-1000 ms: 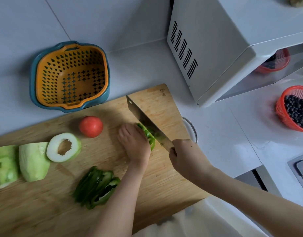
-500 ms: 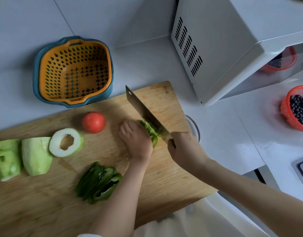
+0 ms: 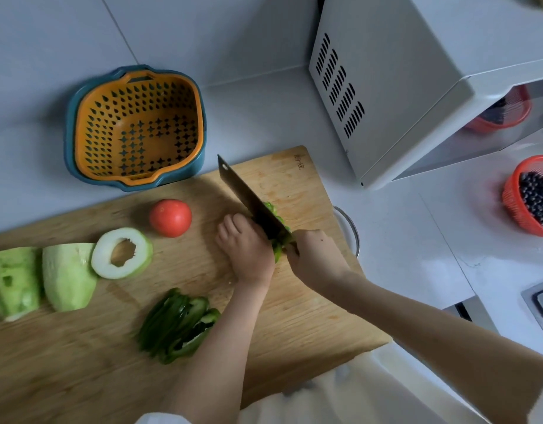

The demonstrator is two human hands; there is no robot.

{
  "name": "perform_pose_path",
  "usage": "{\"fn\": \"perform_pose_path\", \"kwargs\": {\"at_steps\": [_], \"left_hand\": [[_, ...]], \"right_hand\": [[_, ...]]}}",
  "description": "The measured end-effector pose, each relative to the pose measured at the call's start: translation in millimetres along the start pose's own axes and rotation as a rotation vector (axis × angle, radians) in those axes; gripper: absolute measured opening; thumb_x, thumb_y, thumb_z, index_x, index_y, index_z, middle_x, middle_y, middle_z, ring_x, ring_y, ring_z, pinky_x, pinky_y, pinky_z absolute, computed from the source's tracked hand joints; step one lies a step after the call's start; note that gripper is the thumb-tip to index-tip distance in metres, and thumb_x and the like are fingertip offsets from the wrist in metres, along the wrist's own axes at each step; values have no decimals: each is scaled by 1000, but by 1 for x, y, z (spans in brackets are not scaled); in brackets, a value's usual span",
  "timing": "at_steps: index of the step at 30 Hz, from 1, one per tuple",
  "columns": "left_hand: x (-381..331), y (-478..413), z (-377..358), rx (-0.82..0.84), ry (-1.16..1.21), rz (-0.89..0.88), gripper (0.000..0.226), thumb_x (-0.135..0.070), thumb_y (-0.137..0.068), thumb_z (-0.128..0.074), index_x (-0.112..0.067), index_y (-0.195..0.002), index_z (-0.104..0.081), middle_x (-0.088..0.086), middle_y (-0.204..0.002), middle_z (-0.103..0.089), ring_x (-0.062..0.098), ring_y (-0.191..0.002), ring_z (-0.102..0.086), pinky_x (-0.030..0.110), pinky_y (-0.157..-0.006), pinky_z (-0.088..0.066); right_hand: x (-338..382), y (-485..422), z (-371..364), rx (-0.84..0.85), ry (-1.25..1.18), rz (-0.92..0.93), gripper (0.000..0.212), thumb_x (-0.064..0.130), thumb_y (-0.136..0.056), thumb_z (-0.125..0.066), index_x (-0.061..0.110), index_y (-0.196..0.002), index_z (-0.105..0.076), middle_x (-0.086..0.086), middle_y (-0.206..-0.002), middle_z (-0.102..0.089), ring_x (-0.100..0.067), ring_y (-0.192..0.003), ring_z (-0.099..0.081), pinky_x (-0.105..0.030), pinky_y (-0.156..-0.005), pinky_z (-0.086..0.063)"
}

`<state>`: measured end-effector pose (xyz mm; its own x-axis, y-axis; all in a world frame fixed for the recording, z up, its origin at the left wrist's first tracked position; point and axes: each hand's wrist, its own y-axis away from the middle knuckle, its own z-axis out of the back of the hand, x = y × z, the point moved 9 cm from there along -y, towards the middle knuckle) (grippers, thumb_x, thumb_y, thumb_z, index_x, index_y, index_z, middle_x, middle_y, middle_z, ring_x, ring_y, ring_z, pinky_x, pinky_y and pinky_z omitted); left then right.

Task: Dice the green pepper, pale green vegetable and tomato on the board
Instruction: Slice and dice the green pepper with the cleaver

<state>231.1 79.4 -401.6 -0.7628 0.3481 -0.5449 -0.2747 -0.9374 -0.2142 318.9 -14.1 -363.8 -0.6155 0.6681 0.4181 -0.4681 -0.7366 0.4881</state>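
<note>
Green pepper (image 3: 274, 213): glossy piece on the board (image 3: 80, 377), right part, beneath the cleaver (image 3: 248, 198).
Left hand (image 3: 248, 252): fingers curled, holding the pepper down.
Right hand (image 3: 317, 258): clamped round the cleaver's handle.
Stamp (image 3: 299, 162): board's far corner; seemingly characters, which I cannot read.
Tomato (image 3: 170, 218): whole, left of the hands.
</note>
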Motion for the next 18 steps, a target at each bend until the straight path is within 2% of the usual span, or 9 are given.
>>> {"fn": "perform_pose_path", "kwargs": {"at_steps": [3, 9, 14, 18], "left_hand": [[0, 2, 0, 6, 15, -3, 22, -14, -89, -33, -3, -82, -51, 20, -90, -57, 37, -87, -54, 46, -80, -44], [-2, 0, 0, 26, -31, 16, 29, -15, -83, -25, -2, -82, -51, 20, -85, -56, 37, -83, -54, 44, -79, -44], [1, 0, -2, 29, -10, 31, 23, -15, -83, -31, -4, -79, -50, 18, -84, -57, 36, -83, -55, 43, -77, -44], [1, 1, -3, 15, -50, 14, 16, -14, -82, -35, -5, -82, -49, 18, -86, -57, 36, -83, -55, 44, -77, -45]], "right_hand": [[-10, 16, 10, -49, -29, -9, 25, 13, -94, -39, 6, -73, -51, -3, -65, -49, -16, -53, -42, -22, -44, -28], [-10, 39, 15, -4, 105, 10, 36, 14, -94, -39, 18, -59, -32, 2, -57, -39, -12, -47, -35, -22, -42, -22], [-9, 43, 17, 65, 159, -16, 30, 13, -94, -39, 14, -64, -38, 3, -60, -40, -12, -49, -37, -21, -43, -28], [-4, 31, 10, 92, 148, -45, 32, 6, -92, -41, 15, -61, -34, 1, -63, -41, -15, -54, -41, -23, -45, -32]]}}
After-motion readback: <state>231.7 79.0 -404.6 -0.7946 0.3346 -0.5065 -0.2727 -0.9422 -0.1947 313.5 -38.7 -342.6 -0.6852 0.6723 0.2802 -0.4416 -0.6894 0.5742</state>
